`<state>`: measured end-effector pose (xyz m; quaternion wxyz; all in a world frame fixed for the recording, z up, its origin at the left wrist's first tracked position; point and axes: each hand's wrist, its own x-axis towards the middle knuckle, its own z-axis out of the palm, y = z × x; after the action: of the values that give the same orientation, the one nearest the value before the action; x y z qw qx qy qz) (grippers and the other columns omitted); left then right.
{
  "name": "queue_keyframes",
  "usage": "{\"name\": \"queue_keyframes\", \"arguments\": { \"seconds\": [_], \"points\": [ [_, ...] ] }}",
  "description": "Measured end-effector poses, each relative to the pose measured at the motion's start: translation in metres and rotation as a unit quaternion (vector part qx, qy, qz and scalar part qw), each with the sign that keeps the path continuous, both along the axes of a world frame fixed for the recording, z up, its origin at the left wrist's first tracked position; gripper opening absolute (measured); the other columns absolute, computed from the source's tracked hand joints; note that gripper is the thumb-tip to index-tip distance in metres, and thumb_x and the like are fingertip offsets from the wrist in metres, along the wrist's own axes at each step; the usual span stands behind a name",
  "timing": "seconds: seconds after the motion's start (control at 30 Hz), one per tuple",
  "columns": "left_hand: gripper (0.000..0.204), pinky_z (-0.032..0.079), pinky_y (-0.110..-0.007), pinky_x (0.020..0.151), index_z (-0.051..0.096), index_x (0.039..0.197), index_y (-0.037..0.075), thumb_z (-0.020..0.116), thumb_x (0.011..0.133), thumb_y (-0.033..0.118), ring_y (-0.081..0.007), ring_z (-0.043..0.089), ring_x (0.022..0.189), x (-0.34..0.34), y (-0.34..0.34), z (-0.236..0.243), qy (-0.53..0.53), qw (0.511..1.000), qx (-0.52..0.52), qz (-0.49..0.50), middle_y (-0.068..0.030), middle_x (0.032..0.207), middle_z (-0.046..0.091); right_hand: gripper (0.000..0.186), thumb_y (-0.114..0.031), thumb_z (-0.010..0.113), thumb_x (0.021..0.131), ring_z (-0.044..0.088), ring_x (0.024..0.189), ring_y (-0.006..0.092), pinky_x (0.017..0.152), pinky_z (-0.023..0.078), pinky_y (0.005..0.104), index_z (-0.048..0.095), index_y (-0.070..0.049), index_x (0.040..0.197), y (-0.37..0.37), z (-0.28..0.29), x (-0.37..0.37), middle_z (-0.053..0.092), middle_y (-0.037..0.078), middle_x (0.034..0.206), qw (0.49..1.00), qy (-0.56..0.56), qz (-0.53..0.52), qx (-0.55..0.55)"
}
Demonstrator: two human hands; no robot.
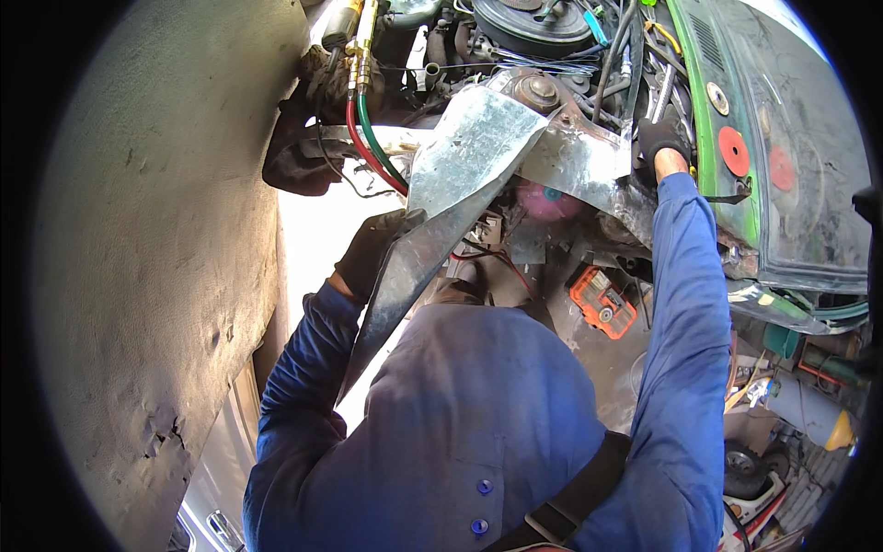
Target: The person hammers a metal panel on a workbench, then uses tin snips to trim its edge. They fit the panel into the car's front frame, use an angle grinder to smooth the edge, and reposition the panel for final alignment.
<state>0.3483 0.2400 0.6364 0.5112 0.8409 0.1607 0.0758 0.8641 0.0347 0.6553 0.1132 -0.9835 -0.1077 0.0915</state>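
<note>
My left hand (370, 250), in a dark work glove, is closed on the edge of a bent piece of sheet metal (478, 152). The sheet is folded lengthwise and slants from the engine bay down beside my left arm. My right hand (664, 138), also gloved, is stretched forward to several metal tools lying along the car's green edge. Its fingers curl down at the lower end of a long silver tool (663, 92); what they grip is mostly hidden. A curved metal panel (584, 161) of the car body lies between my hands.
The engine's round air cleaner (533, 29) is at the top. Red and green hoses (370, 152) with brass fittings hang left. An orange tool case (602, 302) rests on the floor. The car's windshield (819, 138) is right, a large worn padded surface (156, 258) left.
</note>
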Motion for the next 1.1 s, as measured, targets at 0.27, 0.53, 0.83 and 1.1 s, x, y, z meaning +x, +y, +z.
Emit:
{"name": "queue_keyframes", "arguments": {
  "seconds": [0.27, 0.53, 0.83, 1.1],
  "points": [
    [0.027, 0.055, -0.028, 0.083, 0.073, 0.125, -0.001, 0.065, 0.106, 0.015, -0.0094, 0.070, 0.092, 0.016, -0.024, 0.033, 0.043, 0.889, -0.427, 0.157, -0.0028, 0.104, 0.076, 0.085, -0.045, 0.064, 0.091, 0.058, 0.141, 0.0400, 0.117, 0.046, 0.0510, 0.041, -0.006, 0.162, 0.004, -0.004, 0.010, 0.054, 0.025, 0.158, 0.997, -0.045, 0.042, -0.041],
    [0.020, 0.043, -0.026, 0.065, 0.074, 0.100, 0.000, 0.067, 0.105, 0.019, -0.0048, 0.053, 0.071, 0.024, -0.035, 0.056, 0.013, 0.950, -0.185, 0.250, 0.0041, 0.079, 0.065, 0.057, -0.038, 0.063, 0.093, 0.071, 0.115, 0.0471, 0.100, 0.054, 0.0530, 0.067, 0.005, 0.129, 0.002, 0.010, 0.008, 0.073, 0.032, 0.123, 0.979, -0.008, -0.078, 0.186],
    [0.026, 0.048, -0.031, 0.068, 0.075, 0.102, -0.004, 0.070, 0.103, 0.021, -0.0099, 0.060, 0.072, 0.046, -0.028, 0.048, 0.049, 0.961, -0.065, 0.266, -0.0054, 0.079, 0.072, 0.027, -0.023, 0.060, 0.110, 0.052, 0.059, 0.0030, 0.049, 0.043, 0.0219, 0.062, -0.003, 0.128, -0.060, 0.062, -0.188, 0.057, -0.001, 0.079, 0.766, 0.142, 0.094, 0.619],
    [0.033, 0.052, -0.038, 0.069, 0.074, 0.099, -0.004, 0.075, 0.100, 0.029, -0.0225, 0.069, 0.072, 0.051, -0.014, 0.041, 0.028, 0.968, -0.075, 0.237, -0.0170, 0.081, 0.075, 0.051, -0.016, 0.051, 0.111, 0.049, 0.064, 0.0026, 0.057, 0.042, 0.0215, 0.048, -0.004, 0.161, -0.089, 0.082, -0.253, 0.064, 0.002, 0.090, 0.819, 0.243, 0.200, 0.479]
  ]
}}
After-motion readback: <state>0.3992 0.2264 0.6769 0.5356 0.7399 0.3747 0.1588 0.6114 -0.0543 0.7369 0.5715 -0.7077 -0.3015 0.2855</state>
